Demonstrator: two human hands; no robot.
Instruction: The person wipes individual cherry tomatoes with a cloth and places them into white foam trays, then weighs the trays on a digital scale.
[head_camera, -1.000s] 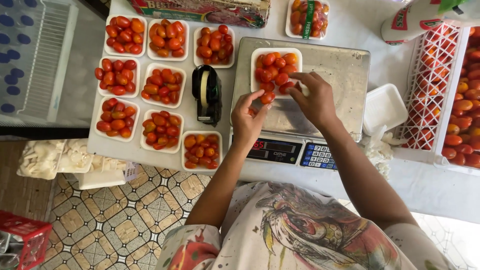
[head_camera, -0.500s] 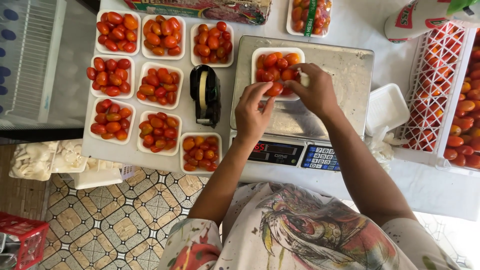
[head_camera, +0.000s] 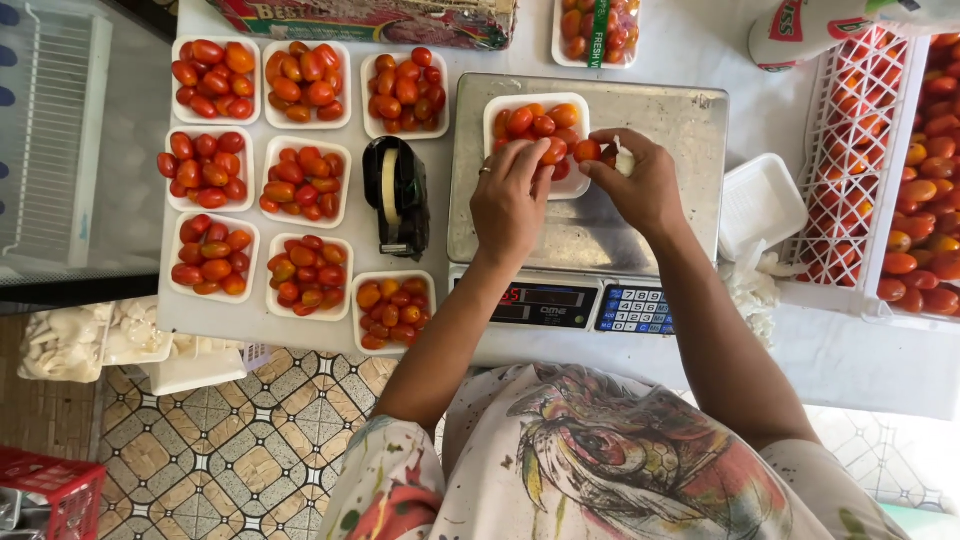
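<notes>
White tray (head_camera: 537, 115) of cherry tomatoes, on the steel platform of a weighing scale (head_camera: 640, 130) at 12 o'clock from the person. The left hand (head_camera: 512, 195) lies palm down over the tray's near edge, its fingers curled onto the tomatoes; whether it grips one cannot be told. The right hand (head_camera: 642, 185), at 3 o'clock of the tray, pinches a single tomato (head_camera: 587, 151) between thumb and forefinger just at the tray's right rim, with a small white scrap tucked against its other fingers.

Counted: eight filled trays (head_camera: 304, 185) stand in rows on the counter (head_camera: 190, 315) at 9 o'clock of the scale, one wrapped tray (head_camera: 596, 28) at 12 o'clock, one empty tray (head_camera: 760, 203) at 3 o'clock. A black tape dispenser (head_camera: 396, 197) stands between the rows and the scale, just beside the platform's left edge. One white crate (head_camera: 850, 160) of loose tomatoes fills the far right.

Bare steel shows on the platform at 3 and 6 o'clock of the tray; the counter's near edge runs just below the scale's display and keypad.
</notes>
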